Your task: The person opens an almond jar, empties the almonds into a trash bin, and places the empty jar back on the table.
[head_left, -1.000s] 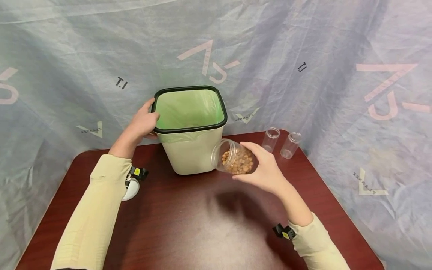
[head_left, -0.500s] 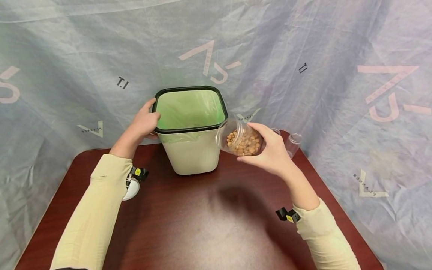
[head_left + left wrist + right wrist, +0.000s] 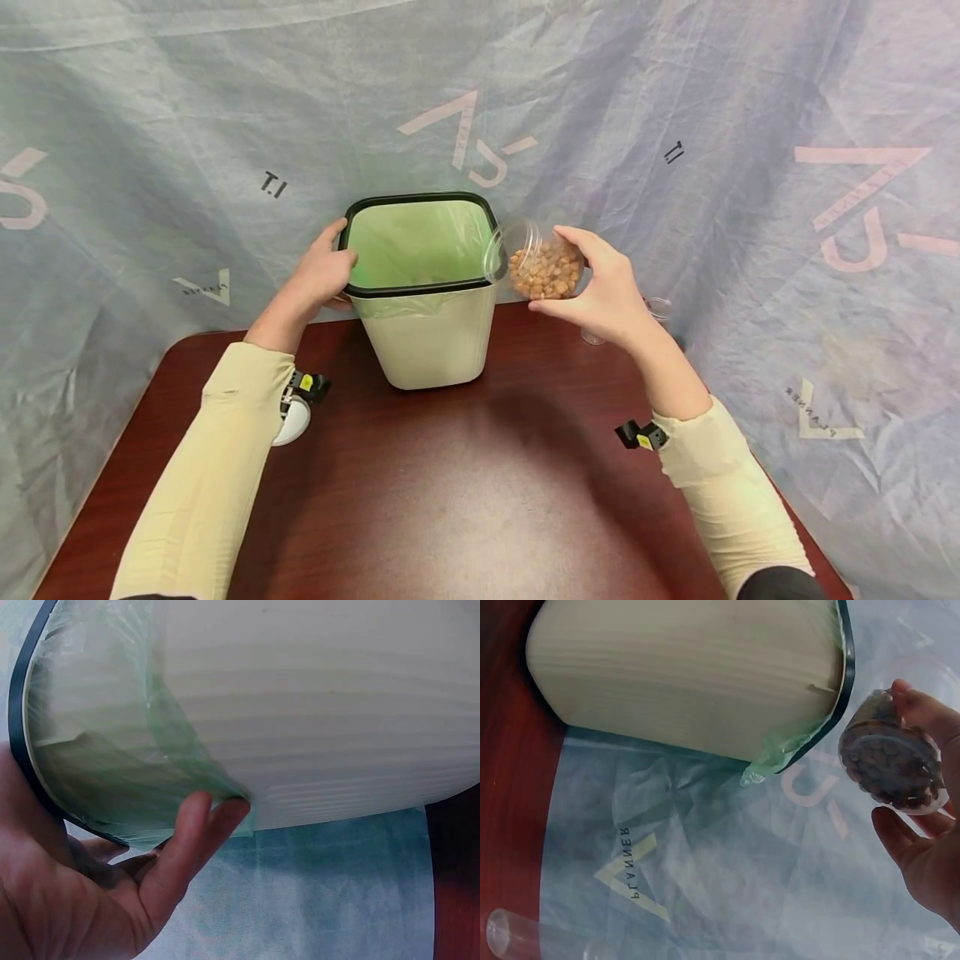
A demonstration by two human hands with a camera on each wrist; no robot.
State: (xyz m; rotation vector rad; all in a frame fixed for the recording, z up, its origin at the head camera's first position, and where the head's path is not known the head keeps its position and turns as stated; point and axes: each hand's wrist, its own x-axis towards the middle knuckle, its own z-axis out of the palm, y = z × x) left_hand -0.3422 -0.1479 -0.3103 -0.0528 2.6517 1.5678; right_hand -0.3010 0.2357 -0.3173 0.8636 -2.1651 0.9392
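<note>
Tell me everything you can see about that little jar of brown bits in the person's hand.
The jar is small, round and clear, plastic by the look of it, with no lid on. It is partly filled with small tan-brown pieces. The right hand grips it, fingers curled round its body, tipped on its side in the air. Its open mouth points at the right rim of the bin, level with the rim and close beside it. Nothing appears to be spilling out.

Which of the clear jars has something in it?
The jar held in the right hand beside the bin's rim; it holds brown pellets. The other jar visible on the table behind the hand looks empty.
</note>
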